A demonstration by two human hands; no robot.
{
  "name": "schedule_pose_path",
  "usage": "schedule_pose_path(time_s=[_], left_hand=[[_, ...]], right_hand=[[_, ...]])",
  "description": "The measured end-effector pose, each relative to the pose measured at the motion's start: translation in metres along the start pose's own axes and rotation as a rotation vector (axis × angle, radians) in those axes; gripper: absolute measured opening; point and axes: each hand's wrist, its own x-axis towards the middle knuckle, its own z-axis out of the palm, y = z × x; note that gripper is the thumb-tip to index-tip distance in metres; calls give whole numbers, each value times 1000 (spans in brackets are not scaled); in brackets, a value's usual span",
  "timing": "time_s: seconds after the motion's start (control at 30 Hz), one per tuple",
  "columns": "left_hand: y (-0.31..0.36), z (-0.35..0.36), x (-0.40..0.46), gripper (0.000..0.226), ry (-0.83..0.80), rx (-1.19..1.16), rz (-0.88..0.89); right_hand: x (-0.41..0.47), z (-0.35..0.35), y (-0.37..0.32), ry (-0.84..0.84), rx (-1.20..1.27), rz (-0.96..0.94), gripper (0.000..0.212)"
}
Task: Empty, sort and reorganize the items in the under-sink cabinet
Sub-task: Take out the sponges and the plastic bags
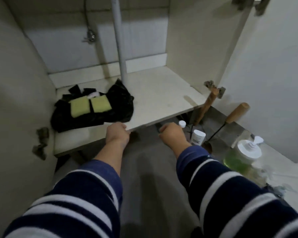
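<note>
The under-sink cabinet stands open, its pale floor board [162,100] mostly bare. On the left of the board lies a heap of black plastic bags [93,114] with two yellow-green sponges [89,105] on top. My left hand [117,133] is at the board's front edge, fingers curled around it. Just below the edge to the right, my right hand [172,133] has its fingers curled in. Something dark shows beside it, and I cannot tell if it is held.
A white drain pipe [119,40] runs down the middle, with a valve [90,36] behind. On the floor to the right are two white bottles [198,136], two wooden-handled tools [206,103], and a green pump bottle [243,155]. The open door [265,74] is on the right.
</note>
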Motion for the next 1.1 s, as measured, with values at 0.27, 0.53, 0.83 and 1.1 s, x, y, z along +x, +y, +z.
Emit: schedule_pose_path(time_s=[0.27,0.53,0.83,1.1], left_hand=[[-60,-95,66,44,227,26,-103],[-103,-96,158,62,272,69,-108],[-131,-73,198,55,361,59,-122],[-126,-70,202,49,433,29,-173]], right_hand=[[41,38,-125,-58,44,-346,22],[119,124,-196,-65,-24,-477,50],[144,180,-212,91,-158,-410,53],[156,181,-212,61,-83,-383,45]])
